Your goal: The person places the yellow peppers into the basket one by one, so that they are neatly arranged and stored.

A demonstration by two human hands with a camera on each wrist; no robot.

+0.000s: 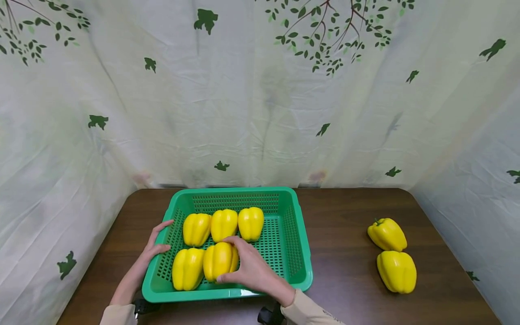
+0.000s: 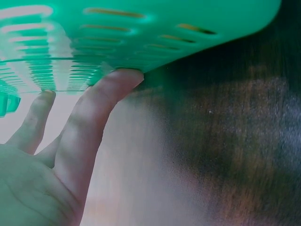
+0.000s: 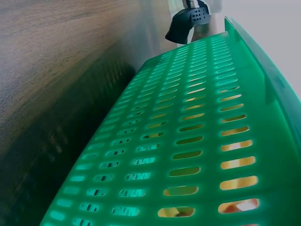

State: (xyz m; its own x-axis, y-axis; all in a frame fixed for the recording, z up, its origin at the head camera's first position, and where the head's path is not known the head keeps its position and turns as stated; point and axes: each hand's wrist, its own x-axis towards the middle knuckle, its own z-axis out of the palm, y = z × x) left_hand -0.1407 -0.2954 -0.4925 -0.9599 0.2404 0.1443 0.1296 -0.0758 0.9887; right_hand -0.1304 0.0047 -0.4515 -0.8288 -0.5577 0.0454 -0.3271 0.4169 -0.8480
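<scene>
A green plastic basket (image 1: pixel 302 253) with slotted walls sits on the brown table. My right hand (image 1: pixel 256 266) reaches over its front rim and grips a yellow bell pepper (image 1: pixel 217 262), thumb at the near side and fingers at the far side. Left of that one lies another yellow pepper (image 1: pixel 187 269); three more form a row behind, among them a middle pepper (image 1: pixel 224 225). At the basket's left side, my left hand (image 1: pixel 151 248) touches the rim; in the left wrist view its extended fingers (image 2: pixel 82 132) rest against the outer wall. The right wrist view shows only the basket's wall (image 3: pixel 188 141), not the hand.
Two yellow bell peppers lie on the table right of the basket, a rear one (image 1: pixel 387 234) with a green stem and a front one (image 1: pixel 397 271). A pale leaf-patterned curtain (image 1: pixel 252 99) hangs behind the table and along both sides.
</scene>
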